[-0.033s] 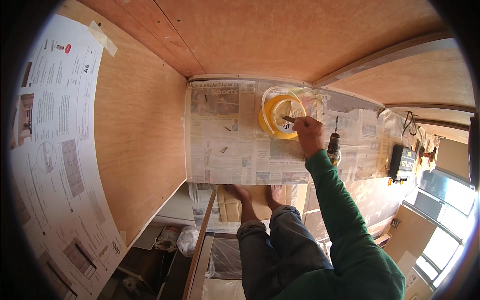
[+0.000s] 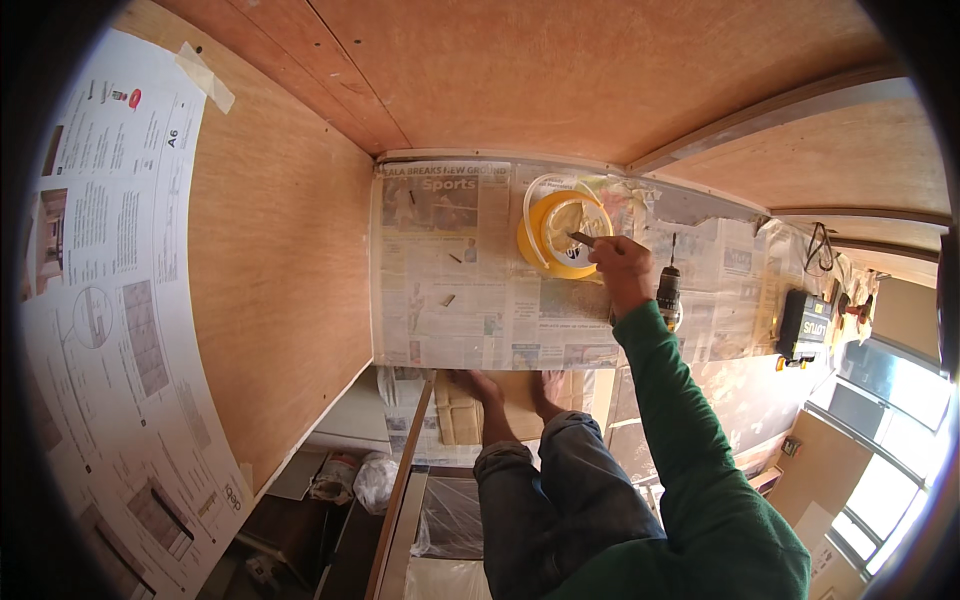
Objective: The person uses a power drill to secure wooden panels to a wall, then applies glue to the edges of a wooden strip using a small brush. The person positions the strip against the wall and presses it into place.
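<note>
My right hand (image 2: 622, 264) is closed around a small putty knife (image 2: 583, 239) with a dark, narrow blade. The blade's tip reaches into the mouth of a yellow bucket (image 2: 537, 245), over a pale cream paste (image 2: 570, 220) that looks like putty. A white handle (image 2: 528, 222) arches along the bucket's left side. Just right of my hand, a cordless drill (image 2: 668, 292) lies with its bit pointing away from me. My left hand does not show.
Newspaper (image 2: 450, 300) covers the ledge, with a few small scraps on it. Wooden panels rise at the left and far side; printed sheets (image 2: 120, 300) are taped on the left panel (image 2: 280, 230). A black case (image 2: 803, 325) sits at the right. My feet (image 2: 548, 392) stand on cardboard below.
My right hand has shifted slightly to the right with the putty knife, and more of the blade shows. The bucket and drill have stayed where they were.
</note>
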Demonstrator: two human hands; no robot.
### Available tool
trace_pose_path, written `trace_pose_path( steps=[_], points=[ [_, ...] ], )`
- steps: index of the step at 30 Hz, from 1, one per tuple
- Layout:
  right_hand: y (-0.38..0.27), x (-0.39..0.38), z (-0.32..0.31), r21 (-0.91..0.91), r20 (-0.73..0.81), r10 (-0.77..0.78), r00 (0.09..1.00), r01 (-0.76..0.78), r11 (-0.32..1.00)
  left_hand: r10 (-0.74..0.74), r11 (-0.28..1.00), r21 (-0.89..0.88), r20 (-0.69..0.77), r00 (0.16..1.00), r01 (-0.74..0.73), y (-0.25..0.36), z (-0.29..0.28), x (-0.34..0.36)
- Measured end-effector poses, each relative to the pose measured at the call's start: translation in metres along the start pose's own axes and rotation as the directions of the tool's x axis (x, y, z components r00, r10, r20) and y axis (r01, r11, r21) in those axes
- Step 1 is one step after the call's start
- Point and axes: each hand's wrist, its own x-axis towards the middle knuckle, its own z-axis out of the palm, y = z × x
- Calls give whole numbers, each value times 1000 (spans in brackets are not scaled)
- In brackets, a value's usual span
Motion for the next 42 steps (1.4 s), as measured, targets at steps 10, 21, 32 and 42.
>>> trace_pose_path(
  steps=[10,21,32,42],
  points=[
    [-33,-17,-11,642,542,355,762,-648,410,-148,968,-223,-130,980,117,2,-18,28],
    [-17,-23,12,502,244,303,921,-388,773,-192,921,-370,-163,968,120,5,-17,39],
    [-21,-16,40,207,41,79,996,-86,975,-176,934,-335,-135,975,122,-10,-11,35],
    [-18,-8,42,351,62,139,988,-152,924,-293,854,-470,-83,953,221,-12,-9,34]
  ],
)
